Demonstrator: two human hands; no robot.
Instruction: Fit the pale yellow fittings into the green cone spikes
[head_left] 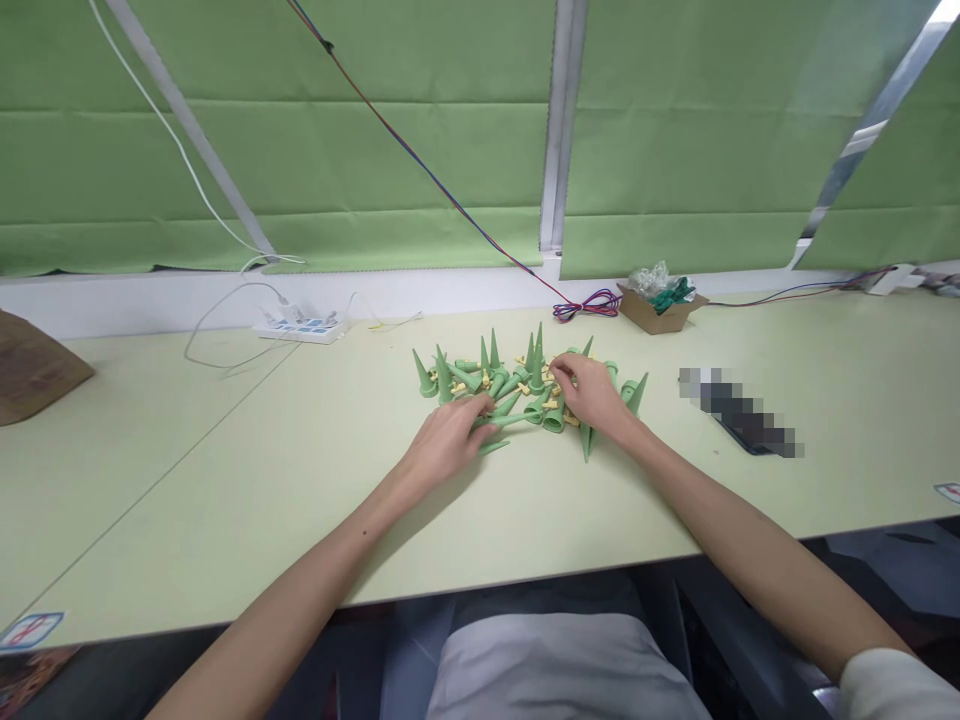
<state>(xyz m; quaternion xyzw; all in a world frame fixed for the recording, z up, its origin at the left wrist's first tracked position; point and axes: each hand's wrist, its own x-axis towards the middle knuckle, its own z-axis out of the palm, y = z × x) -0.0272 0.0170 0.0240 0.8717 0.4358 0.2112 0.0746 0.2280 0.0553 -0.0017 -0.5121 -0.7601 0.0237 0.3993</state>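
Observation:
A pile of green plastic cone-shaped spikes (538,365) with small yellow valve-like pieces (524,389) lies on the table; some spikes stand point up, others lie on their sides. At the pile's near left edge, my left hand (452,436) is closed around a green spike (514,418) whose thin end points right. Over the right part of the pile, the fingertips of my right hand (592,392) are pinched together beside yellow pieces. What lies between those fingertips is too small to make out. An open-ended green spike (553,421) lies between the two hands.
On the pale table (300,500), a phone-like dark object (742,415), partly pixelated, lies to the right. Behind are a small cardboard box (654,316) with plastic wrap, coiled wires (589,306) and a power strip (304,328). A brown bag (37,370) sits far left.

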